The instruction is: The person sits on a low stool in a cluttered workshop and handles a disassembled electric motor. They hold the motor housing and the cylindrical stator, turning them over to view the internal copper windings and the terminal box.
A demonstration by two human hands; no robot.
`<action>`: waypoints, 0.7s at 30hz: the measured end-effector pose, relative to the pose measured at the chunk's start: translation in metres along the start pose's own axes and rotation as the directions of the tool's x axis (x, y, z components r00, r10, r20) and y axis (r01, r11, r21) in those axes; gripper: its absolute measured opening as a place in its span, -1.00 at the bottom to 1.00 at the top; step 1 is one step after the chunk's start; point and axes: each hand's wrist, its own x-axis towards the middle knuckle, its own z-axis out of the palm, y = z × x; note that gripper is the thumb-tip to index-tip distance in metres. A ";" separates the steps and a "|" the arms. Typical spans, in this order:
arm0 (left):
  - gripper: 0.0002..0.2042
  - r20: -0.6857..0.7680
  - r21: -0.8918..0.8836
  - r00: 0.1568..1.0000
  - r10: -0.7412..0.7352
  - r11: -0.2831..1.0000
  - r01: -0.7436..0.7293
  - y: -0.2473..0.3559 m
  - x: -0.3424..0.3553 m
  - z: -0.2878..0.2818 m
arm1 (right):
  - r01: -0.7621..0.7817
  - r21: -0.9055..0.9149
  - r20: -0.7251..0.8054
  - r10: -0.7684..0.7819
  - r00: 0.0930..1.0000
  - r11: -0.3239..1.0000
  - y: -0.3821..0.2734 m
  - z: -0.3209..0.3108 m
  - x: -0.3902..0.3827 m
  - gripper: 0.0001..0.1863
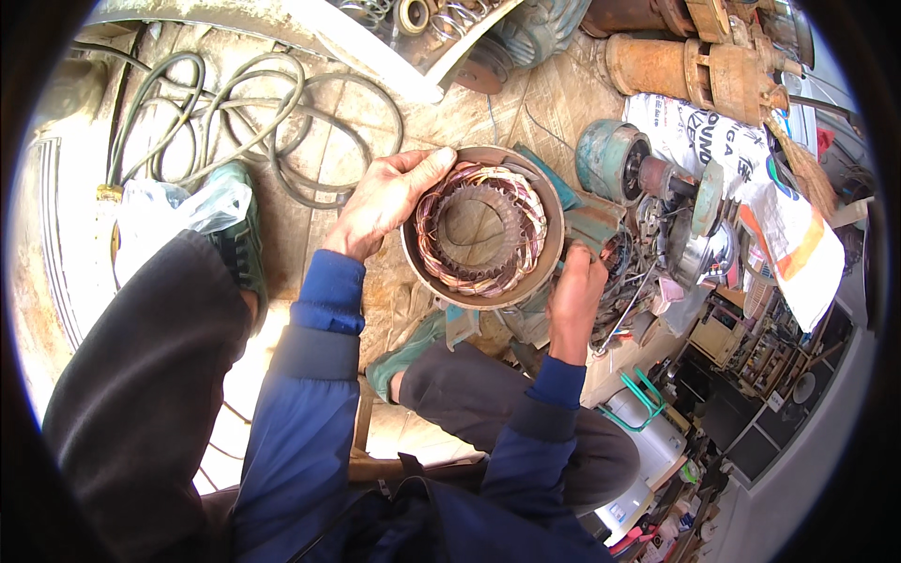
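Note:
A round motor stator housing (404, 246) with a ring of copper windings (521, 202) round a toothed iron core faces up in front of me. My left hand (394, 197) grips its upper left rim, thumb on top. Just beside the lower right edge is my right hand (572, 291), its fingers curled closed; what they hold is hidden. Green metal parts (591, 225) show behind and to the right of the housing.
Coiled cables (282, 103) lie left near a clear plastic bag (211, 206) by my foot. A tray of springs (418, 61) is above. Rusty motors (685, 75), a teal motor part (605, 159) and printed sacks (788, 253) crowd the right, with cluttered shelving beyond.

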 end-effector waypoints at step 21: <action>-0.58 0.018 -0.044 1.000 0.004 0.999 -0.003 -0.007 0.005 -0.003 | -0.012 -0.027 -0.002 0.012 1.000 1.000 0.002 -0.002 -0.001 -0.57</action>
